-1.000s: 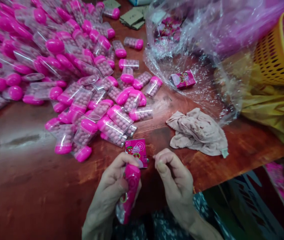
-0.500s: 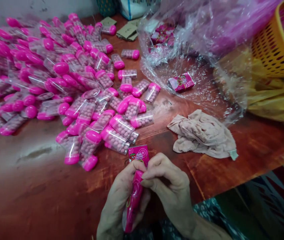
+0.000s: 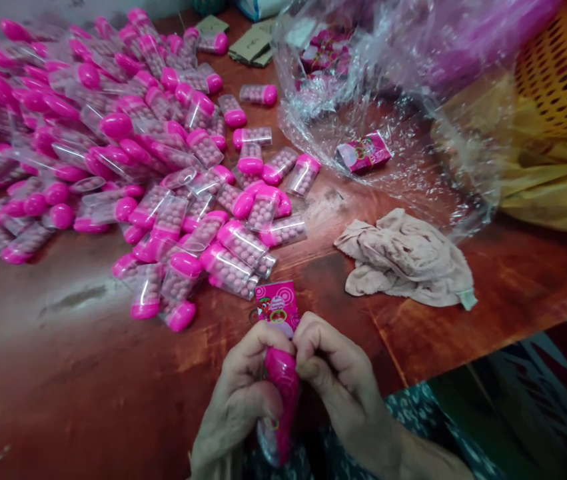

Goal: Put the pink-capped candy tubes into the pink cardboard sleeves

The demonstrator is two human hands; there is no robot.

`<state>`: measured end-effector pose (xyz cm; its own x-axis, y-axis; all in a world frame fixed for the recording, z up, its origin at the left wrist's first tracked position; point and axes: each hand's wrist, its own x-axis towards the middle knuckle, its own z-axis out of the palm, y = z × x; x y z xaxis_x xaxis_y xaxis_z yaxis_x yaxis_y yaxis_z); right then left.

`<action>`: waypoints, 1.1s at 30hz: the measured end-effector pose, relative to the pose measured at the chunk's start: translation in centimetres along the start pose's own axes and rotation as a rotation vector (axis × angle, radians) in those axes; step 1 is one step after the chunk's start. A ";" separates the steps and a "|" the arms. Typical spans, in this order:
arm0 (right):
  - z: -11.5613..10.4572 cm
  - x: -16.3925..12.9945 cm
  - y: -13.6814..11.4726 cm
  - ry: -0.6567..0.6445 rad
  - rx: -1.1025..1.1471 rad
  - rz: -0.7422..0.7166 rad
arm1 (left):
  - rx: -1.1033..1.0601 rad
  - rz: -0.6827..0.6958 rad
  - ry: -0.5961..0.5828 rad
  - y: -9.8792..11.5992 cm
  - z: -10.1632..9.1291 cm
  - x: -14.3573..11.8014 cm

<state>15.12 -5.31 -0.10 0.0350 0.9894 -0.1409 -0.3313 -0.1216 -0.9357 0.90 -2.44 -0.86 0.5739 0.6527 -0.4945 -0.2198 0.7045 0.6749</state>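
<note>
Near the table's front edge, my left hand [image 3: 243, 393] is wrapped round a candy container with a glossy pink printed label [image 3: 284, 377]; its lower end looks clear. My right hand [image 3: 338, 380] pinches at the label's upper right edge, thumb against forefinger. What lies exactly between those fingertips is hidden. Just beyond my fingers, a pink printed label stack [image 3: 277, 300] with a cartoon figure lies on the table, partly covered by my hands. Clear candy containers [image 3: 236, 270] with pink caps and small pale pink balls lie close by to the left.
A large heap of similar containers [image 3: 113, 127] spreads over the left and back. A crumpled beige cloth [image 3: 408, 260] lies to the right. Behind it are clear plastic wrap [image 3: 413, 133] and a pink label bundle [image 3: 364, 152]. A yellow basket [image 3: 558, 73] and brown cards [image 3: 252, 45] stand further back.
The held container has turned so that more of its pink label faces me. My right hand's fingers have shifted slightly right along its edge. The view has moved a little.
</note>
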 end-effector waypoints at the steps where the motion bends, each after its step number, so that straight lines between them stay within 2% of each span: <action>1: 0.0 -0.1 0.0 0.019 -0.003 0.001 | 0.025 -0.020 0.007 0.0 -0.1 -0.1; 6: -0.1 -0.3 0.2 0.025 0.040 0.028 | 0.081 -0.027 0.018 0.3 0.2 0.0; 10: -0.3 0.0 0.3 0.008 0.084 0.086 | 0.134 0.043 0.096 0.5 0.9 0.0; 13: -0.6 0.4 0.3 0.095 -0.012 0.030 | 0.162 0.117 0.176 0.3 1.5 0.3; 16: -0.8 0.4 0.4 0.200 -0.171 -0.106 | 0.212 0.270 0.366 0.0 2.3 0.6; 19: -0.4 -0.1 0.9 0.112 -0.309 -0.221 | 0.316 0.469 0.625 0.0 3.2 0.9; 22: 0.2 -0.5 1.6 0.058 -0.454 -0.367 | 0.358 0.550 0.748 0.0 3.8 1.0; 25: 0.4 -0.5 1.7 0.058 -0.524 -0.428 | 0.324 0.490 0.701 0.2 3.8 0.8; 30: -0.6 -0.2 0.3 0.002 -0.438 -0.320 | 0.439 0.366 0.638 1.3 3.8 0.1; 33: -1.0 -0.2 -0.3 0.041 -0.427 -0.297 | 0.526 0.362 0.602 1.6 4.3 -0.5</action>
<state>16.16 -5.54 -0.08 0.1092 0.9833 0.1456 0.1121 0.1333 -0.9847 3.63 -2.84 2.77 -0.0073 0.9521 -0.3057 0.1693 0.3024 0.9380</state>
